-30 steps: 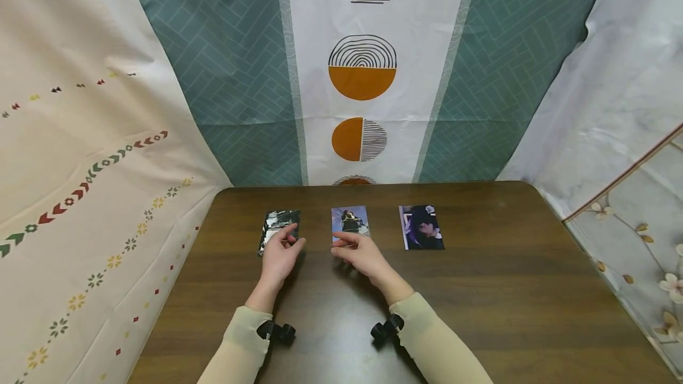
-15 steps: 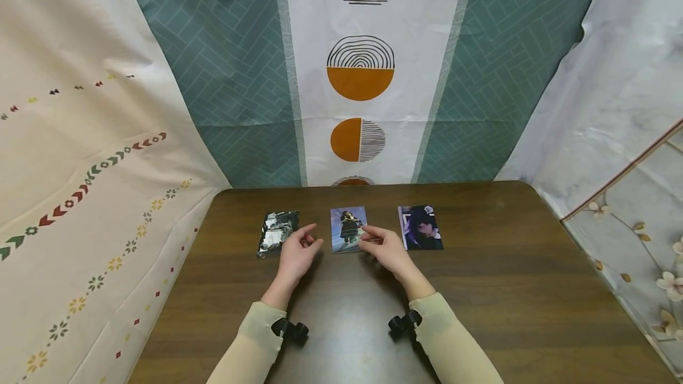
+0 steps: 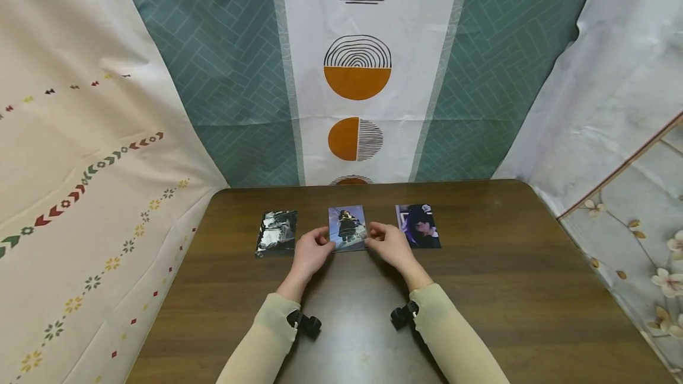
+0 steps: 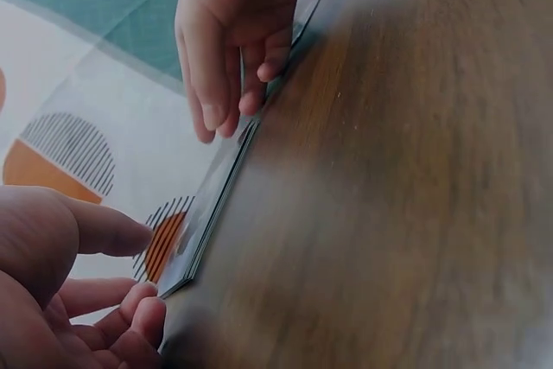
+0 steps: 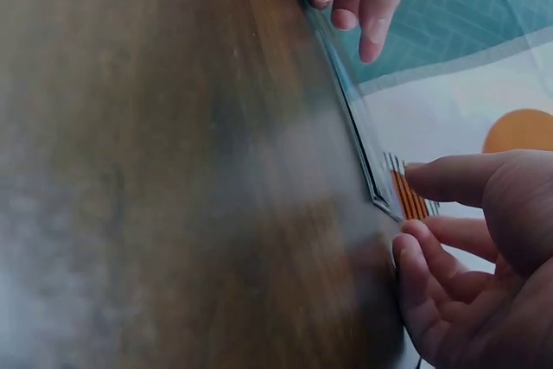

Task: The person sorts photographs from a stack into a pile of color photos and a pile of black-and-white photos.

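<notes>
The middle photo card [image 3: 347, 227], showing a dark-clothed figure on pale blue, lies on the table with my hands on either side of it. Layered edges in the left wrist view make it look like a thin stack [image 4: 223, 200]. My left hand [image 3: 311, 252] is at its lower left corner, fingertips right at the edge and a gap between thumb and fingers. At the right edge, my right hand [image 3: 392, 246] has its fingertips close to the corner, thumb apart from the fingers in the right wrist view.
A black-and-white photo card [image 3: 276, 233] lies to the left, and a purple-toned one [image 3: 418, 226] to the right. The brown wooden table [image 3: 507, 289] ends at a patterned curtain [image 3: 354, 22] behind; printed cloths hang at both sides.
My left hand has moved right, off the black-and-white card to the middle card's left side. My right hand has shifted right, from over the middle card to its right edge.
</notes>
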Action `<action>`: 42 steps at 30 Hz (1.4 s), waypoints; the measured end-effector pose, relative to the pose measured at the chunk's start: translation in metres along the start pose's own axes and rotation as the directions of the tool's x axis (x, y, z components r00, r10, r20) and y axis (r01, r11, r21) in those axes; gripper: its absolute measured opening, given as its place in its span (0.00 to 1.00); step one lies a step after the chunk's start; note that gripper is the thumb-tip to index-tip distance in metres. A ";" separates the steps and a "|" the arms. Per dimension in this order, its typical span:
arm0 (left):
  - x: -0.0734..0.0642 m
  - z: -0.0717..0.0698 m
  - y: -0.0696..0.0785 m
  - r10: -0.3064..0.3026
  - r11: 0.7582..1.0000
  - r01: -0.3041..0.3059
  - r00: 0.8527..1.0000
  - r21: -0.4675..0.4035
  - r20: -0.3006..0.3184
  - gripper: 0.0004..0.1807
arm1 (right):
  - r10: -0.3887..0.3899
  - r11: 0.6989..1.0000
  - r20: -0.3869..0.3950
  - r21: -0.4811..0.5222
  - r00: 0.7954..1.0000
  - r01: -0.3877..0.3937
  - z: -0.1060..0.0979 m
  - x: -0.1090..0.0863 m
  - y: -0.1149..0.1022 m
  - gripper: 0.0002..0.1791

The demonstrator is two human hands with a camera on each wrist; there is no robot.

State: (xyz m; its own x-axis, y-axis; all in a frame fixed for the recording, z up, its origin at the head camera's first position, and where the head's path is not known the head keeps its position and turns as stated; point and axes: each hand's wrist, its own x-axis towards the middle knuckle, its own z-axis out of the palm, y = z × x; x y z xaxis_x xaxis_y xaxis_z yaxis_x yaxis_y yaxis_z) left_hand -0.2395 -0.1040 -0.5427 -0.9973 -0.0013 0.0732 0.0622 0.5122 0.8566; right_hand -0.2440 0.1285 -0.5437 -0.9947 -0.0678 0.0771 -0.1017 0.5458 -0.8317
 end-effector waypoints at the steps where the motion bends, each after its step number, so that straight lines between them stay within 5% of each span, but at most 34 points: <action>1: 0.000 0.001 0.001 -0.002 1.000 0.002 1.000 0.010 -0.001 0.25 | -0.007 1.000 -0.001 -0.021 1.000 0.007 0.001 0.002 0.001 0.27; 10: 0.002 0.004 0.000 -0.048 0.995 0.047 0.999 0.093 0.009 0.28 | 0.005 0.983 0.002 -0.183 1.000 -0.005 0.012 0.010 0.004 0.31; 21: 0.002 0.005 -0.001 -0.076 0.987 0.075 0.997 0.145 0.006 0.27 | 0.001 0.969 -0.021 -0.248 1.000 -0.006 0.015 0.007 -0.001 0.30; 42: 0.005 0.007 0.002 -0.105 0.989 0.103 0.994 0.104 0.021 0.30 | 0.037 0.989 -0.008 -0.144 0.999 -0.038 0.011 0.008 0.003 0.25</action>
State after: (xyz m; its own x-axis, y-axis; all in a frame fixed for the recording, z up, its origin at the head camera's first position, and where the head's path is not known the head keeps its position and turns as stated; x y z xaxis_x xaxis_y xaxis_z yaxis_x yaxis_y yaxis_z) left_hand -0.2444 -0.0973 -0.5440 -0.9989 -0.0377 -0.0281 -0.0451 0.5961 0.8016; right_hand -0.2525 0.1202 -0.5518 -0.9979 -0.0406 0.0511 -0.0652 0.6628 -0.7459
